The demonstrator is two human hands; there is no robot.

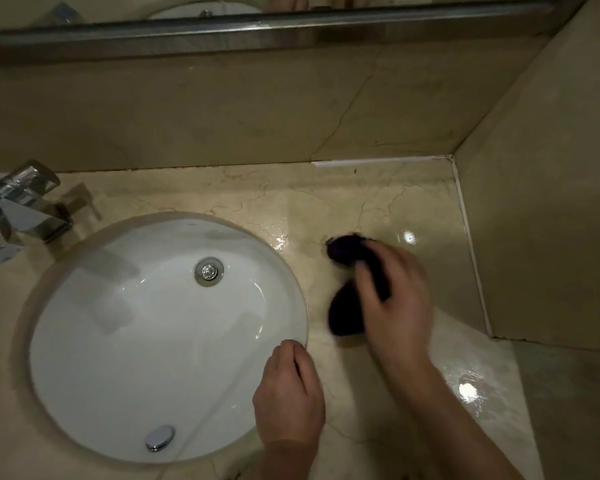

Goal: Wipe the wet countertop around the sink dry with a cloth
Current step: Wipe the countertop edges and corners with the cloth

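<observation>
Two hands at work | right hand (pixel 392 296) presses and grips a dark cloth (pixel 347 289) bunched on the countertop (pixel 378 202), right of the sink (pixel 167 341) | left hand (pixel 288 393) loosely curled, holding nothing, at the sink rim | cloth likely soft, light, limp; best held bunched under palm | wet sheen near wall.

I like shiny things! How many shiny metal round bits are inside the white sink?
2. The drain sits at the bottom of the sink, toward the back. The overflow cap is on the near wall. The left hand covers part of the rim, possibly hiding more.
</observation>
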